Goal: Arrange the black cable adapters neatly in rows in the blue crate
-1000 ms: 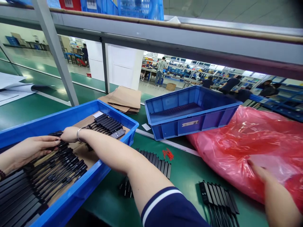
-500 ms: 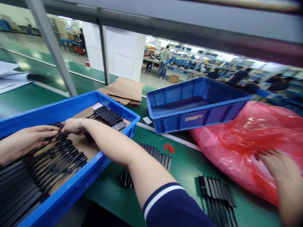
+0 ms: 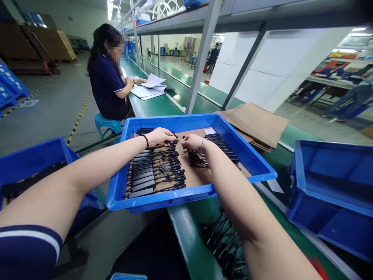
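Inside the blue bin (image 3: 186,124) I curl my left hand (image 3: 160,137) and right hand (image 3: 191,142) near black cords (image 3: 177,172); from here, I can't tell if fingers pinch.

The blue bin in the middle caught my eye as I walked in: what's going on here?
Someone is working barehanded in the blue bin, which holds two rows of black cabled units. The left hand is at the far end of the left row. The right hand faces it, beside the right row; what either grips is hard to tell. Both rows lie on cardboard. Farther back, another person sits with papers.
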A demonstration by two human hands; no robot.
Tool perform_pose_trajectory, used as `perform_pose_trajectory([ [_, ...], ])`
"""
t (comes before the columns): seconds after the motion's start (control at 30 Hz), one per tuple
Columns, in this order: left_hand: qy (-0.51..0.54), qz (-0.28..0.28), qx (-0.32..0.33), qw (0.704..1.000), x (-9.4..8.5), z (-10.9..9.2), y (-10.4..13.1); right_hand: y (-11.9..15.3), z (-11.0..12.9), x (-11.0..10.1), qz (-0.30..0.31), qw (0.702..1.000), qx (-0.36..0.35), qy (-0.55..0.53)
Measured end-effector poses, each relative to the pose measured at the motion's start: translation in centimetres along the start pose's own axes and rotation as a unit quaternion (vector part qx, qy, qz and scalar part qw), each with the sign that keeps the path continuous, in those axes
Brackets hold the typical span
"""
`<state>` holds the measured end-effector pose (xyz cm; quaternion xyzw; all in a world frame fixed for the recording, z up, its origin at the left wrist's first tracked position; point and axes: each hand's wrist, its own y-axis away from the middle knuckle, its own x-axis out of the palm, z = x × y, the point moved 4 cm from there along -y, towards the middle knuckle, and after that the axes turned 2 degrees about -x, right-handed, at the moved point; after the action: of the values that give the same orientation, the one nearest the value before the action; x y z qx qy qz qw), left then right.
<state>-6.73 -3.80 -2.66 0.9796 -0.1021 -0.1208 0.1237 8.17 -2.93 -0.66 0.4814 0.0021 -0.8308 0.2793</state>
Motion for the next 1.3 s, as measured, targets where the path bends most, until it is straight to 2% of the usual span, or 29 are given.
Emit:
perform_pose_trajectory([
  [0.27, 0.027, 0.002, 0.000, 1.000, 0.0, 0.8, -0.6, -2.6, -1.7, 0.6, 0.033, 0.999, -0.026, -0.023],
  [0.33, -0.031, -0.002, 0.014, 0.999, -0.2, 0.8, -0.6, -2.9, -2.0, 0.7, 0.032, 0.999, -0.024, -0.035],
  [0.37, -0.091, -0.015, 0.036, 0.995, -0.3, 0.6, -0.6, -3.0, -2.1, 0.7, 0.030, 0.999, -0.024, -0.038],
  [0.4, -0.170, -0.035, 0.069, 0.982, -0.5, 0.2, -0.5, -3.0, -2.2, 0.7, 0.027, 0.999, -0.027, -0.037],
  [0.47, -0.347, -0.067, 0.148, 0.924, -0.6, -0.6, -0.2, -2.9, -2.2, 0.6, 0.028, 0.999, -0.031, -0.020],
  [0.53, -0.469, -0.040, 0.199, 0.859, 0.0, -1.0, 0.1, -2.7, -2.2, 0.6, 0.034, 0.999, -0.028, 0.007],
  [0.57, -0.499, -0.009, 0.207, 0.841, 0.4, -0.9, 0.2, -2.7, -2.2, 0.6, 0.038, 0.999, -0.025, 0.018],
  [0.67, -0.529, 0.058, 0.198, 0.823, 1.3, -0.6, 0.6, -2.8, -2.2, 0.7, 0.044, 0.998, -0.024, 0.031],
  [0.8, -0.566, 0.051, 0.189, 0.801, 2.0, -0.5, 1.1, -3.3, -2.3, 0.9, 0.050, 0.998, -0.032, 0.037],
  [0.93, -0.579, 0.031, 0.167, 0.797, 2.3, -0.5, 1.2, -3.5, -2.4, 0.9, 0.042, 0.998, -0.029, 0.041],
  [1.17, -0.557, 0.070, 0.077, 0.824, 2.7, 0.2, 0.9, -3.0, -2.1, 1.0, 0.033, 0.999, -0.019, 0.031],
  [1.3, -0.562, 0.039, 0.110, 0.819, 2.5, -0.5, 1.2, -2.3, -1.5, 0.5, 0.019, 0.998, -0.017, 0.049],
])
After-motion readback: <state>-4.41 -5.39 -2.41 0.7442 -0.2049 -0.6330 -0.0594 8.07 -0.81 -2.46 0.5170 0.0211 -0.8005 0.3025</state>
